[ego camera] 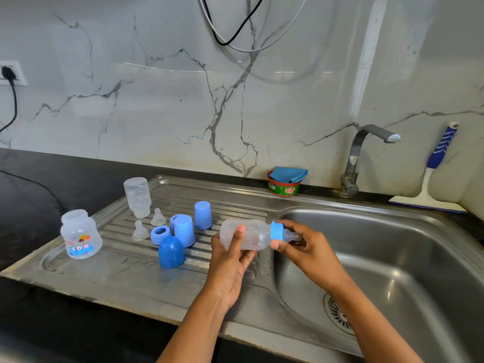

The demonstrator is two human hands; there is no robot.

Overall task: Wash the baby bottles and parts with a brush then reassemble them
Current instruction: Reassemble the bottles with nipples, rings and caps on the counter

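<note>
A clear baby bottle [252, 233] lies sideways in the air over the drainboard's right end. My left hand [230, 260] grips its body from below. My right hand [301, 244] pinches the blue collar ring [277, 230] with a clear teat [292, 235] on the bottle's neck. On the drainboard [125, 268] stand an upside-down clear bottle [137, 196], a wide printed bottle [80, 234], two loose teats [158, 217] [140, 230], a blue ring [160, 233] and three blue caps [203, 214] [184, 230] [171, 251].
The steel sink basin [392, 258] with its drain [339, 314] opens to the right, under a tap [366, 153]. A green soap tub with a blue cloth [285, 183] sits behind the sink. A blue-handled squeegee [434, 176] leans in the right corner. Black counter [39, 184] lies left.
</note>
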